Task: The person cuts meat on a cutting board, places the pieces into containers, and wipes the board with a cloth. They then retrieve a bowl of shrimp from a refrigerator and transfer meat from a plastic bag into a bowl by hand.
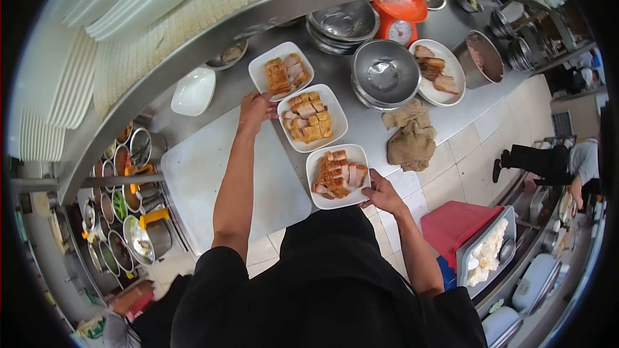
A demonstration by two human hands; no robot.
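Note:
Three square white dishes of sliced crispy roast pork stand in a slanting row at the counter's edge. My left hand is at the near corner of the farthest dish, its fingers curled at the rim. The middle dish lies just right of those fingers. With my right hand I grip the right rim of the nearest dish, thumb on the edge and fingers partly hidden beneath. A white cutting board lies under and beside my left forearm.
Stacked steel bowls, an orange scale, a plate of pork pieces and crumpled brown cloths are to the right. An overhead shelf curves across the top. Sauce pots stand left; other people are nearby.

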